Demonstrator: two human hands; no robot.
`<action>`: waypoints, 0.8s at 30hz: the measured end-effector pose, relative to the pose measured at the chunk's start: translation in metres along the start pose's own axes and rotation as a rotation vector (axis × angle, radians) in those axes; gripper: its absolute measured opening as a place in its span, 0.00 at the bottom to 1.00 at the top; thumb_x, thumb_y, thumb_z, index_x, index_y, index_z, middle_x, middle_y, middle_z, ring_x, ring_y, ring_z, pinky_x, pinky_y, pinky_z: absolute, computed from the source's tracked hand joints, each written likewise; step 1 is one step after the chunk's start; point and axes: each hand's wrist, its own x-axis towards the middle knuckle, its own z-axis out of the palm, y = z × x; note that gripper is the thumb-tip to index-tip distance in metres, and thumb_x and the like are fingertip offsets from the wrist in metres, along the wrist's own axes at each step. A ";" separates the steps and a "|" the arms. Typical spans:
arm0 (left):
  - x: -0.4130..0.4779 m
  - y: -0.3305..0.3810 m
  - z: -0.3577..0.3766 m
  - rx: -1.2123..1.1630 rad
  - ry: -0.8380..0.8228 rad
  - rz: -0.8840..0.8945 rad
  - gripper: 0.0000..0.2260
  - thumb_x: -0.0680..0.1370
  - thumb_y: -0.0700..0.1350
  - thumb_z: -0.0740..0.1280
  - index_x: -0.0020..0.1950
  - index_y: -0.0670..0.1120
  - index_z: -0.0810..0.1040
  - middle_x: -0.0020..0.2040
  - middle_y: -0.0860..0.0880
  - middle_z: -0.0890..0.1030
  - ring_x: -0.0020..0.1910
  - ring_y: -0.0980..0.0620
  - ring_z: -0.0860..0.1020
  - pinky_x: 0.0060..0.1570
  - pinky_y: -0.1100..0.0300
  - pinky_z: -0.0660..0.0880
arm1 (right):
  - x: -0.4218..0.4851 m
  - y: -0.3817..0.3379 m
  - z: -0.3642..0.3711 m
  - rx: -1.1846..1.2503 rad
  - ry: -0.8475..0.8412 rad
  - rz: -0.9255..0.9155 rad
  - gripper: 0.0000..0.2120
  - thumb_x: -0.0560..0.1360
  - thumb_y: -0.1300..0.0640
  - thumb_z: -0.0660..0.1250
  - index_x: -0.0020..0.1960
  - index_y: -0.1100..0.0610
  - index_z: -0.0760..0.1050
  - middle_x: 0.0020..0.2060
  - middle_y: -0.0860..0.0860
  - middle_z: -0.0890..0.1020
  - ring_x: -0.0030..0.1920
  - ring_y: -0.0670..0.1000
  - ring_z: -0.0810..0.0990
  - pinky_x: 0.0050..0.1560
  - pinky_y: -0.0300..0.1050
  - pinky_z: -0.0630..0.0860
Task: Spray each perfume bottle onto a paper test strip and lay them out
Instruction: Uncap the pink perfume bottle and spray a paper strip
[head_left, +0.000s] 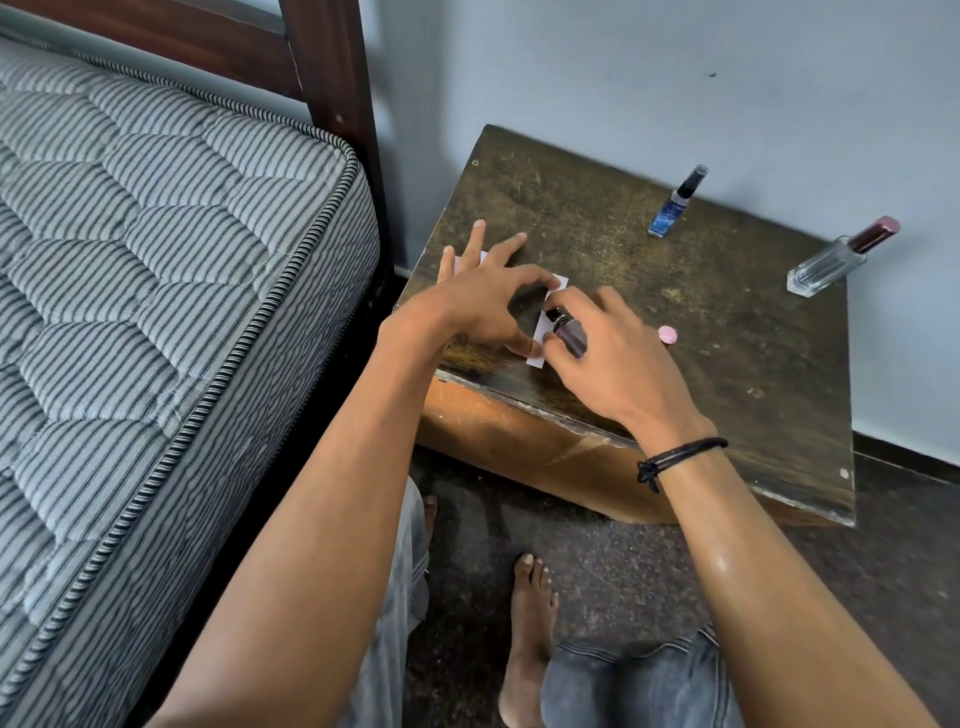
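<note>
My right hand (613, 358) is shut on a small dark purple perfume bottle (569, 335), its black nozzle aimed left at a white paper test strip (537, 345). My left hand (483, 306) pinches that strip between thumb and forefinger just above the dark wooden bedside table (727, 322). Under my left fingers another white strip (460, 261) partly shows. A pink cap (667, 334) lies on the table just right of my right hand. A blue bottle (675, 205) with a black sprayer and a clear bottle (836, 260) with a maroon cap stand near the wall.
A striped mattress (156, 260) on a dark wooden bed frame (332, 78) stands close on the left. The pale wall (675, 62) runs behind the table. My bare foot (530, 639) and grey-trousered knees are on the dark floor below.
</note>
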 end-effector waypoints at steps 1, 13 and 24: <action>0.000 0.000 0.000 0.001 -0.003 0.002 0.35 0.70 0.56 0.77 0.74 0.64 0.66 0.82 0.53 0.43 0.77 0.43 0.28 0.74 0.38 0.32 | 0.000 0.000 0.000 -0.009 -0.005 -0.001 0.16 0.81 0.47 0.64 0.67 0.47 0.71 0.50 0.51 0.70 0.38 0.60 0.77 0.34 0.49 0.72; -0.001 0.000 0.000 -0.002 -0.004 0.001 0.35 0.70 0.56 0.77 0.73 0.64 0.66 0.82 0.53 0.43 0.77 0.43 0.28 0.74 0.38 0.32 | 0.000 0.000 0.002 -0.034 -0.010 -0.011 0.15 0.81 0.46 0.63 0.66 0.47 0.69 0.49 0.50 0.68 0.37 0.60 0.77 0.33 0.49 0.72; -0.002 0.003 -0.001 0.006 -0.005 0.000 0.35 0.70 0.55 0.77 0.74 0.64 0.66 0.82 0.52 0.43 0.77 0.43 0.28 0.74 0.38 0.32 | 0.001 0.000 0.004 -0.047 0.012 -0.021 0.15 0.81 0.47 0.63 0.66 0.49 0.70 0.49 0.51 0.68 0.37 0.60 0.77 0.33 0.52 0.75</action>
